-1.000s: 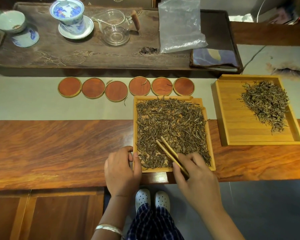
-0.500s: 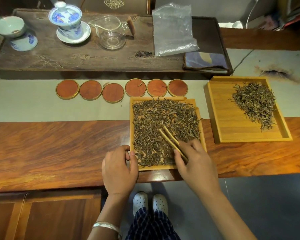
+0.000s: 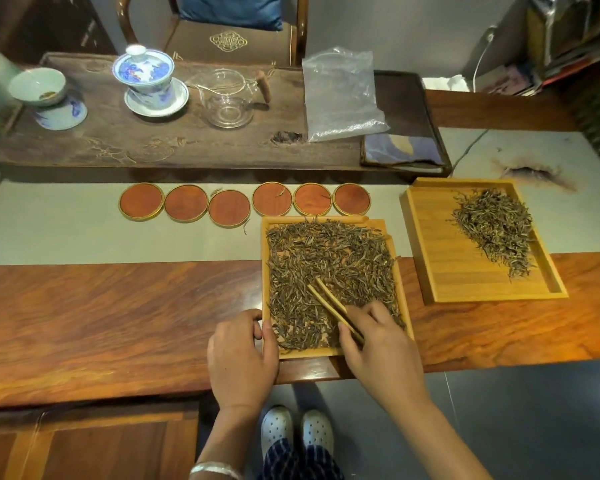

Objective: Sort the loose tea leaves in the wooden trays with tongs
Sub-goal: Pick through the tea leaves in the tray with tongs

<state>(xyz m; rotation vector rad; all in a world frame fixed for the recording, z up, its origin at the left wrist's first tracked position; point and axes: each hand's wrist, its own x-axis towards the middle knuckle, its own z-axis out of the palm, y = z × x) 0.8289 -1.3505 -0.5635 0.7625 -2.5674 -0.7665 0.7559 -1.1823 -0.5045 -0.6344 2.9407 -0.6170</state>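
Two bare hands at six o'clock, over the near edge of the worktop [image 3: 118, 323]. Left hand [image 3: 241, 355] at the near left corner of the near tray [image 3: 333, 354], fingers [image 3: 269, 336] curled loosely, thumb hooked over the left rim, nothing else in the grip. Right hand [image 3: 381, 344] at the near right part of the same tray, fingers [image 3: 355, 311] closed around the tongs [image 3: 329, 303]. Tongs slanted toward eleven o'clock, two slim arms slightly parted at the tips, tips down among the leaves; whether any leaf sits between them, cannot tell.

Near tray at the centre, spread almost wall to wall with loose tea leaves [image 3: 329, 265], part on the wood and part on the grey runner [image 3: 84, 230]. Second tray [image 3: 440, 265] at two o'clock from the first, close beside it but apart, slightly turned, with a smaller heap of leaves [image 3: 496, 230] along its right half and bare wood on the left.

Six round coasters [image 3: 246, 204] in a row at twelve o'clock from the near tray, a few stray leaves on and beside them. Beyond, at eleven o'clock, a dark tea board [image 3: 187, 143] with a lidded blue-and-white cup [image 3: 144, 76] on a saucer, a glass pitcher [image 3: 227, 98] with a wooden handle, a pale bowl [image 3: 39, 86] and a clear plastic bag [image 3: 342, 95]. White shoes [image 3: 297, 431] on the floor below the edge.
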